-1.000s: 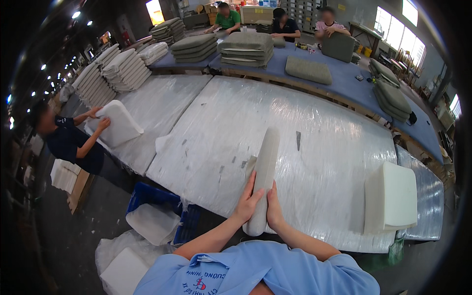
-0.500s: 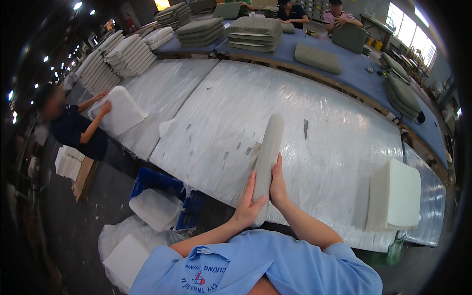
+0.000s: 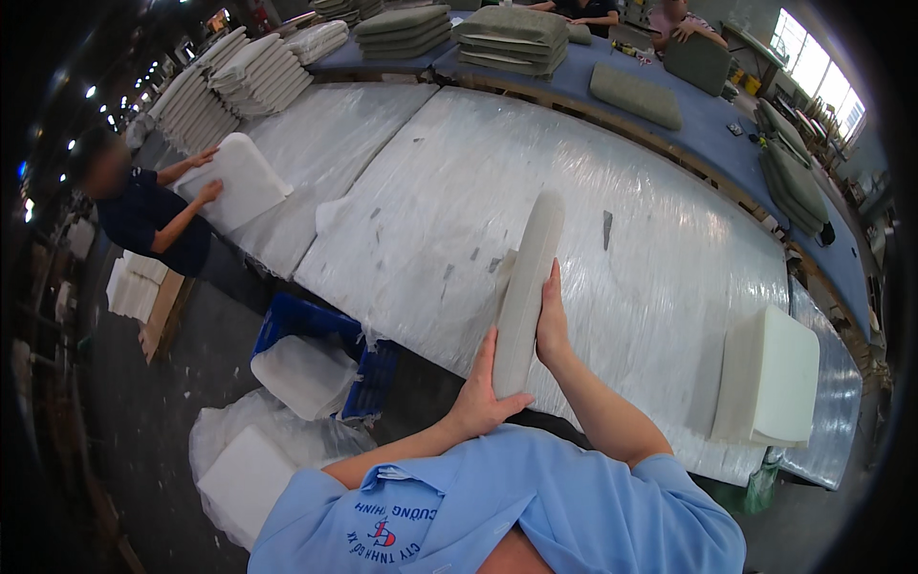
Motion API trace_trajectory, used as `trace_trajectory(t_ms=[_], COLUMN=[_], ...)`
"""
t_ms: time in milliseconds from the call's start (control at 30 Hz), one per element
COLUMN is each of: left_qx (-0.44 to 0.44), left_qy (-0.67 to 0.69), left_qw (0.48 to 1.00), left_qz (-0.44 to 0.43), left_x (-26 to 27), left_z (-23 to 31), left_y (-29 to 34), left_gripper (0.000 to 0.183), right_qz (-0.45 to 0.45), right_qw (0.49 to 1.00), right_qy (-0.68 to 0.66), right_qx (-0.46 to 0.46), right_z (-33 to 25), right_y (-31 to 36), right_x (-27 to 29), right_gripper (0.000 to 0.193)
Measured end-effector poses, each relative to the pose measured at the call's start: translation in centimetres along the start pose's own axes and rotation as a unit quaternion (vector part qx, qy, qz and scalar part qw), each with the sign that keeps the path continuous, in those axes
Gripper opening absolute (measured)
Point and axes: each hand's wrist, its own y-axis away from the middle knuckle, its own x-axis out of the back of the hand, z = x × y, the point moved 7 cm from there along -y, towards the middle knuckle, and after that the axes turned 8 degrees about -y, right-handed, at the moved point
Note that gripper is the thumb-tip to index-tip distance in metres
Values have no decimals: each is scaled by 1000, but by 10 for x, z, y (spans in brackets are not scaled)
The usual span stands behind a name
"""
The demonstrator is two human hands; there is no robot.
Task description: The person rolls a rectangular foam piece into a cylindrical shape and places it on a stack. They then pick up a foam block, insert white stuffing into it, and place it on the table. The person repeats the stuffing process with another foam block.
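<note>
A pale grey-white seat cushion (image 3: 532, 287) stands on its edge in front of me, so mostly its long narrow side shows. My left hand (image 3: 483, 394) cups its lower near end, the thumb reaching across the edge. Against the right face lies my right hand (image 3: 552, 320), its fingers long and flat along the side. Together they clasp the cushion between them, above the plastic-wrapped table (image 3: 402, 287). A small pale flap sticks out on the cushion's left side.
A stack of white foam pads (image 3: 765, 378) stands at the table's right end. A blue crate (image 3: 378, 383) and a bagged white pad (image 3: 244, 478) sit lower left. At the left a co-worker (image 3: 153, 220) handles a white pad (image 3: 239, 182). Green-grey cushions (image 3: 512, 43) lie on the blue table behind.
My view has shifted slightly, and the surroundings sit higher in it. The cushion stays between my hands, its near end a little higher. The co-worker's hand has moved on the white pad.
</note>
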Motion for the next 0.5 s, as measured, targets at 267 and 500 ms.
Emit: trace_trajectory(t_ms=[267,500], left_qx=[3,-28], left_qy=[47,131], left_qw=[999,990], left_qz=[-22,-39], left_x=[-1,7], left_z=[-2,-13], left_y=[9,-30], left_gripper=[119,82], right_qz=[-6,-1], right_qw=[999,999], right_qy=[-31,-50], right_qx=[-8,16], right_z=[0,-14], right_y=[-1,-17], right_x=[-3,0], right_gripper=[71,72])
